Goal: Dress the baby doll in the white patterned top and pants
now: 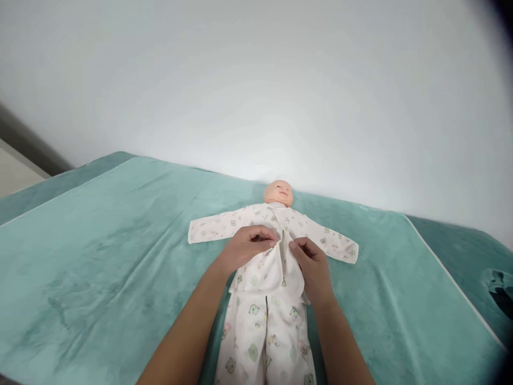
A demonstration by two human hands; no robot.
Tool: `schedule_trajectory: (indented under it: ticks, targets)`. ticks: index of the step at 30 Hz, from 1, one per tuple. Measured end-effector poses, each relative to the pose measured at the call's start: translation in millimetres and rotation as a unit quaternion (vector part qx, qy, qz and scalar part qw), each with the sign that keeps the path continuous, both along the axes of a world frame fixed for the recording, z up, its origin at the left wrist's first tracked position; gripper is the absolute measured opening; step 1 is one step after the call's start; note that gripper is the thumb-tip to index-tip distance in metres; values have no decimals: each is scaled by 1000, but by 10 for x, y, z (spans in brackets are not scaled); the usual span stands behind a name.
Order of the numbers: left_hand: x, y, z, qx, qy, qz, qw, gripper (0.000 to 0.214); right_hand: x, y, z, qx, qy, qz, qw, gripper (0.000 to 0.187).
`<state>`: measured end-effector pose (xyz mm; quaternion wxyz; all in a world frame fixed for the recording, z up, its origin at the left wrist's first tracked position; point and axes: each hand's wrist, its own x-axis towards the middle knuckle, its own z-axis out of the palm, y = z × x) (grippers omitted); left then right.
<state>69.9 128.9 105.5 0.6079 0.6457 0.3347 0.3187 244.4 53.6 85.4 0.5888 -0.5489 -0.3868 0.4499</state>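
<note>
A baby doll [279,192] lies on its back on a teal blanket [120,256], head towards the wall, arms spread. It wears a white printed top [260,267] and matching trousers [264,337]. My left hand [245,247] rests on the doll's chest, fingers curled and pinching the left edge of the top's front flap. My right hand [312,264] pinches the opposite edge of the flap, just right of the chest's middle. Both hands meet at the front opening of the top.
The teal blanket covers a wide padded surface that ends at a white wall [280,80] behind the doll. A dark object [500,291] lies at the far right edge. The blanket's piped border [449,272] runs diagonally on the right.
</note>
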Motion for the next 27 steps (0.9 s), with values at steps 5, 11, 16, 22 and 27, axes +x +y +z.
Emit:
schedule_trajectory:
  ticks: [5, 11, 16, 22, 27]
  targets:
    - [64, -75, 72, 16, 3, -20, 1000, 16, 31, -1, -66, -2, 20, 40, 999, 30]
    - [60, -75, 77, 16, 5, -18, 1000, 18, 12, 3, -52, 4, 0, 42, 999, 30]
    - [41, -85, 135, 78, 40, -6, 996, 18, -10, 5, -52, -9, -23, 23, 999, 28]
    - [-11, -54, 124, 160, 131, 2, 978, 20, 18, 39, -54, -13, -17, -21, 1000, 27]
    - [27, -49, 81, 191, 146, -17, 971, 22, 4, 28, -58, 2, -42, -9, 999, 27]
